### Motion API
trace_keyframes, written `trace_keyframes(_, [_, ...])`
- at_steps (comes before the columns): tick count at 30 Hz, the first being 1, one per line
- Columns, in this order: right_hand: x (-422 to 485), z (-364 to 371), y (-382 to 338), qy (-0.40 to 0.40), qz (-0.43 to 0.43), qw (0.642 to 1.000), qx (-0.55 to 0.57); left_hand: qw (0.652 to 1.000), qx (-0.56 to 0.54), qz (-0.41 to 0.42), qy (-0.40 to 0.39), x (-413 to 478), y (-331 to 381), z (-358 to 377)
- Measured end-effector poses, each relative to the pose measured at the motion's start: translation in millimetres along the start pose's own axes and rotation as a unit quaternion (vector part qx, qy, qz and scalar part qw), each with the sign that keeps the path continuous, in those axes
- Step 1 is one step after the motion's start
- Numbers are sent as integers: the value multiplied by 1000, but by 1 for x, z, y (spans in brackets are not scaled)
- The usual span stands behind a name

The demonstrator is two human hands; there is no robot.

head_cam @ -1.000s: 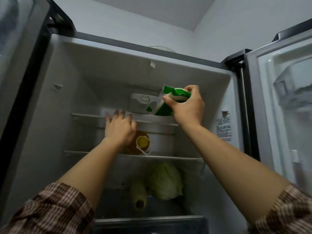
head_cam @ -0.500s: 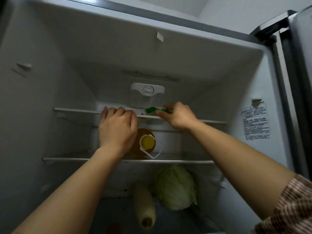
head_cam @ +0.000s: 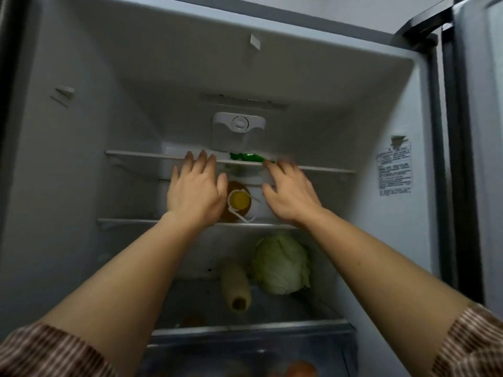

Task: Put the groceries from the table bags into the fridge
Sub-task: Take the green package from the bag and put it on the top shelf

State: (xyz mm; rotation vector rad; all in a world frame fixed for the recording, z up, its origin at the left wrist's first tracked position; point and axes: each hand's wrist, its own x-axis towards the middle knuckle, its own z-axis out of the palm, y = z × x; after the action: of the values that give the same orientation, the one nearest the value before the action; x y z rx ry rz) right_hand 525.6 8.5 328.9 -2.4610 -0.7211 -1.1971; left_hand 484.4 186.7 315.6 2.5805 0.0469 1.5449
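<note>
A green packet (head_cam: 246,157) lies flat on the top glass shelf (head_cam: 326,169) of the open fridge, below the white control dial. My right hand (head_cam: 291,194) hangs just below and right of the packet, fingers spread and slightly blurred, holding nothing. My left hand (head_cam: 194,190) is open too, its fingertips at the front edge of the top shelf, left of the packet.
An amber bottle with a yellow cap (head_cam: 239,200) stands on the middle shelf between my hands. Below it lie a pale cabbage (head_cam: 280,263) and a white radish (head_cam: 235,287). A drawer (head_cam: 250,346) sits at the bottom. The fridge door (head_cam: 479,159) stands open at right.
My right hand laid the green packet on the top shelf, let go and drew back. My left hand opened its fingers at the shelf edge. The view moved closer to the fridge.
</note>
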Motion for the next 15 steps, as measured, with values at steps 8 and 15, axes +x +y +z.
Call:
trace_keyframes(8, [-113,-61,-20,-10,27,999,18,998,-31,-28,-43,-99,51,-73])
trace_keyframes(15, [-244,-132,-30,-32,-23,999,-30,996,0,-50,-79,-210,95,-151])
